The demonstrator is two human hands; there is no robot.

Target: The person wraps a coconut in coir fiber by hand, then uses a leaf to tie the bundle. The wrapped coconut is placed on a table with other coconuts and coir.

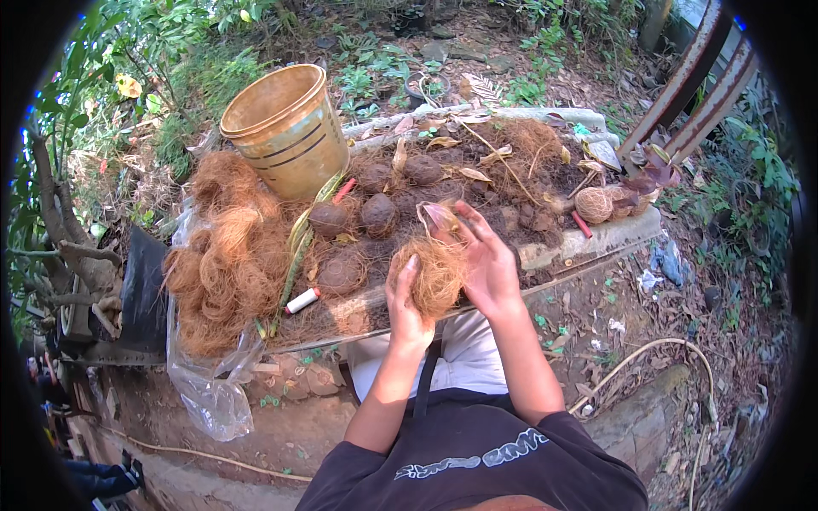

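Note:
My left hand grips the left side of a ball of loose brown coconut fibre above the table's front edge. A small plant with pinkish-green leaves sticks out of the ball's top. My right hand cups the ball's right side, its fingers beside the leaves. Several dark soil balls rest on the table behind and to the left. A spool of white thread lies left of my left hand, next to a long variegated leaf.
A big heap of coconut fibre on clear plastic covers the table's left end, before a yellowish bucket. Thread-wrapped balls and a red stick-like piece lie at right. Rusty metal posts rise behind; a hose crosses the ground.

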